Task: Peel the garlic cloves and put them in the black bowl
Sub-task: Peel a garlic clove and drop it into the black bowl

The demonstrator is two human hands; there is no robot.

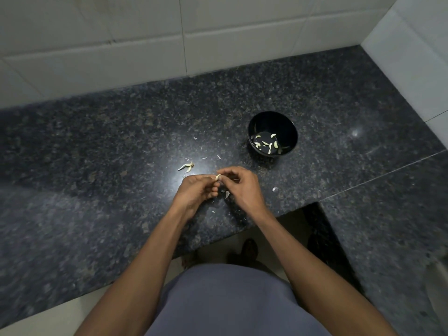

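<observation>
leftmost, a garlic stalk lies on the dark counter. next, the left hand and right hand pinch one garlic clove between curled fingertips, above scattered peel. further right, well apart, the black bowl holds peeled cloves.

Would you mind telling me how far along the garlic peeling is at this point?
Done: several peeled cloves already lie in the black bowl. In hand: the left hand and right hand together pinch one garlic clove above the counter. Left: that clove still has to reach the bowl, and a small garlic remnant lies left of the hands.
</observation>
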